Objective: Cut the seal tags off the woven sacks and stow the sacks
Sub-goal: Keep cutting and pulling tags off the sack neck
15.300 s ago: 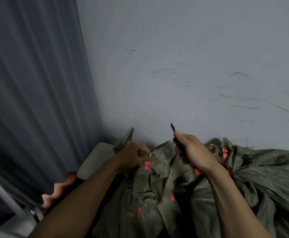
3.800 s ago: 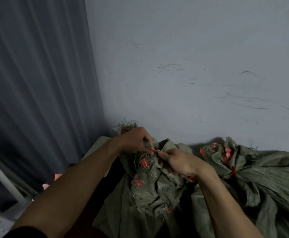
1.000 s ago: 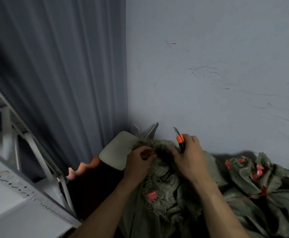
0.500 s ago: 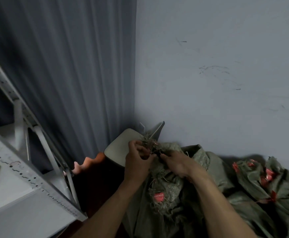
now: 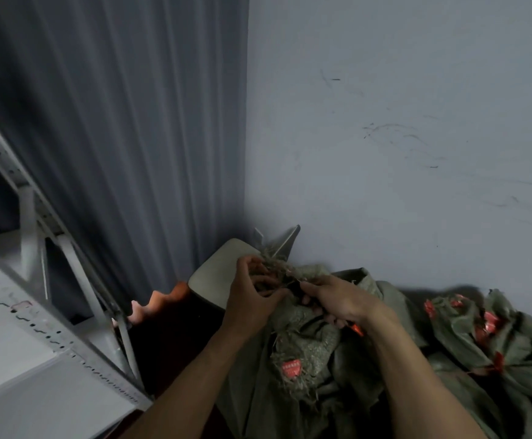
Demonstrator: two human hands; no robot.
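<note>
A green woven sack point(image 5: 309, 343) lies bunched in front of me, a red seal tag point(image 5: 291, 368) hanging on its frayed front. My left hand point(image 5: 252, 296) grips the frayed, gathered neck of this sack. My right hand point(image 5: 337, 299) meets it from the right, its fingers curled round a utility knife whose orange end point(image 5: 356, 329) pokes out under the wrist. The blade is hidden among the fibres between my hands. More green sacks point(image 5: 495, 350) with several red tags point(image 5: 488, 324) lie to the right against the wall.
A beige seat point(image 5: 215, 277) stands behind the sack in the corner, with an orange object point(image 5: 166, 297) beside it. A white perforated metal rack point(image 5: 36, 312) fills the lower left. A grey curtain point(image 5: 116, 122) and a scuffed wall point(image 5: 385, 153) close the back.
One second ago my right hand held the knife upright with the blade showing; it has since dropped into the sack's neck, against my left hand. The view shifted slightly left.
</note>
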